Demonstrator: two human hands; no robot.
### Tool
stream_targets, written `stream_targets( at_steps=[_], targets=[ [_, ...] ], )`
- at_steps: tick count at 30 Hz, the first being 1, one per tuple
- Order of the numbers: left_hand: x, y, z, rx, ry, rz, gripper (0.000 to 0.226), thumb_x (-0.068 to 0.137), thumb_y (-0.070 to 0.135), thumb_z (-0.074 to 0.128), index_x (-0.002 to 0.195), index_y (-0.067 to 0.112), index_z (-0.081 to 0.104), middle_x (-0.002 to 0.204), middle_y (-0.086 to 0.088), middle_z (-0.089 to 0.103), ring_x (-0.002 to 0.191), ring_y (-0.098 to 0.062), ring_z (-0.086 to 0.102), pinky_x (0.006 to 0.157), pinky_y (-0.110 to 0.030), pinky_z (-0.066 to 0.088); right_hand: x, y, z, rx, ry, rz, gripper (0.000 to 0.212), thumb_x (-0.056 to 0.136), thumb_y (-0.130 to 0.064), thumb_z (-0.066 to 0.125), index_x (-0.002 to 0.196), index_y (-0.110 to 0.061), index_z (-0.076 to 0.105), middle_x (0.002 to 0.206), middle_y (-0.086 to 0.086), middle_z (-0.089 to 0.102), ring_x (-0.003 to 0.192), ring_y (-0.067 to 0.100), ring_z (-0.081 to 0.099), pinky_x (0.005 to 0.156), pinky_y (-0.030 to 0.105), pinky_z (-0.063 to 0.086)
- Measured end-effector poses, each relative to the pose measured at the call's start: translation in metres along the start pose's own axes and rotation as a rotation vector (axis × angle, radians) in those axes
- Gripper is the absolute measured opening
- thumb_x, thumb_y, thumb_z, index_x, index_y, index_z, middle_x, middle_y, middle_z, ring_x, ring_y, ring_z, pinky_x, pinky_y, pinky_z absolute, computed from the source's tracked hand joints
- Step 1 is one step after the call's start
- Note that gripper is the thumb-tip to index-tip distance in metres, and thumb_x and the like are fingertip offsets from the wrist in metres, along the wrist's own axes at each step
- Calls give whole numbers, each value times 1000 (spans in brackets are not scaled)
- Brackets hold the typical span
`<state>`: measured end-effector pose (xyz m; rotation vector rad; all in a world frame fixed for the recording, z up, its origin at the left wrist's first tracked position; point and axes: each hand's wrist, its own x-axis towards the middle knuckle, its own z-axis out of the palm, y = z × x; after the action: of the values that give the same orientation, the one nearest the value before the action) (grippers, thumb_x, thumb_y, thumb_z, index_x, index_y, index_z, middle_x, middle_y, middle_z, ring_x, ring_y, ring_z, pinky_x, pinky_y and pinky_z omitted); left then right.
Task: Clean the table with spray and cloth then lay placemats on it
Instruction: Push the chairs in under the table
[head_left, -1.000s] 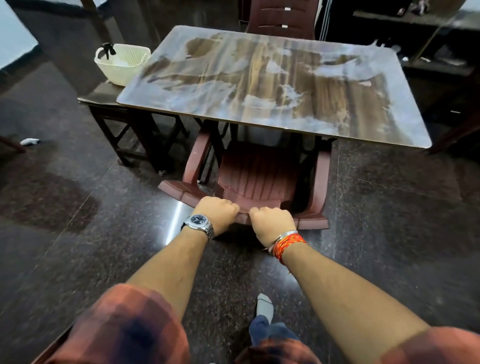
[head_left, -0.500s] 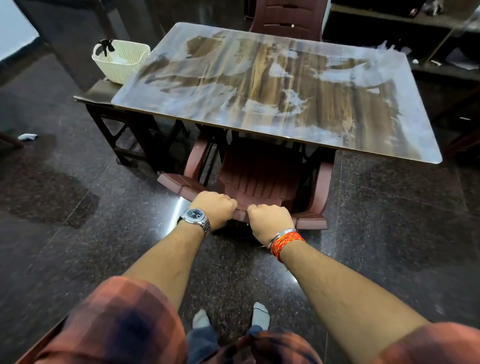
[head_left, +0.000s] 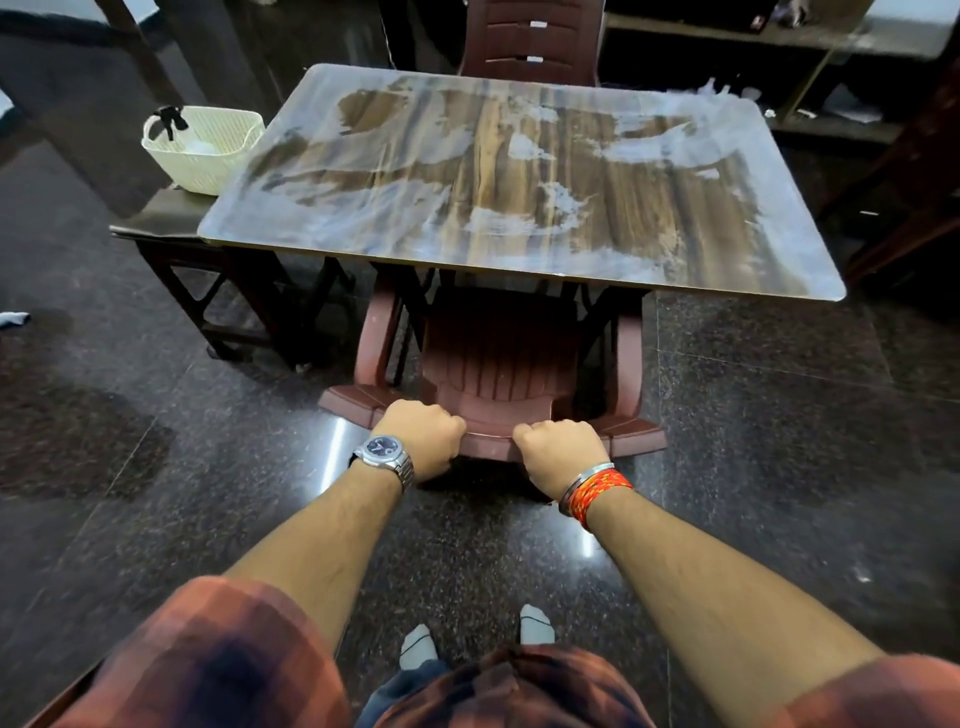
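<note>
My left grip (head_left: 423, 434) and right grip (head_left: 558, 449) each clench the top rail of the chair (head_left: 498, 364), whose seat sits under the worktop (head_left: 519, 182). I should move its 2 sides evenly so the legs clear the frame. At left a basket (head_left: 202, 148) stands beside the smeared worktop, and the dark floor (head_left: 156, 467) gleams around it.

No legible text, numbers, brand marks or signs anywhere in view.
Wristwatch (head_left: 382, 448) dial: markings too small to read.
Far chair (head_left: 530, 41), pale marks on the back: cannot be resolved as lettering.
Table (head_left: 519, 182) top: pale smears only, no print.
</note>
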<state>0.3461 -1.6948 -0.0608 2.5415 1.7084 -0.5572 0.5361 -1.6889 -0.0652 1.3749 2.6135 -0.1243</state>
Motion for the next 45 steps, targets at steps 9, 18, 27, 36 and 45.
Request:
stream_targets(
  at_steps=[9,18,27,36,45],
  targets=[
    [1,-4,1,-11,50,39,21,90,19,44,104,12,58,108,-6,67,97,-34,66,71,-36,44,3,-3,3,-7,19,37,20,94,-11,40,110,-10,51,104,9,66,93,35,65,66,36,42],
    [23,-8,-4,-4,73,75,19,90,19,44,103,12,55,106,-6,67,94,-34,65,66,-34,41,14,14,-1,-11,30,58,21,95,-13,40,113,-10,49,105,9,65,95,35,64,68,37,46],
    [16,-8,2,-4,74,107,23,92,23,43,108,13,56,110,-5,67,98,-34,65,69,-35,44,6,5,5,10,15,70,21,94,-10,38,111,-10,49,105,9,66,96,35,65,70,37,46],
    [24,-19,-2,-6,41,21,20,89,23,48,106,15,56,109,-2,67,98,-32,66,70,-35,46,22,10,-5,-12,53,-9,22,94,-11,38,113,-9,49,107,10,65,96,36,64,69,37,44],
    [20,-7,0,-3,35,5,21,90,22,49,108,14,56,110,-5,67,98,-33,66,69,-35,46,10,13,-2,2,43,1,21,93,-10,39,111,-9,50,105,10,65,96,35,64,69,36,44]
  ],
)
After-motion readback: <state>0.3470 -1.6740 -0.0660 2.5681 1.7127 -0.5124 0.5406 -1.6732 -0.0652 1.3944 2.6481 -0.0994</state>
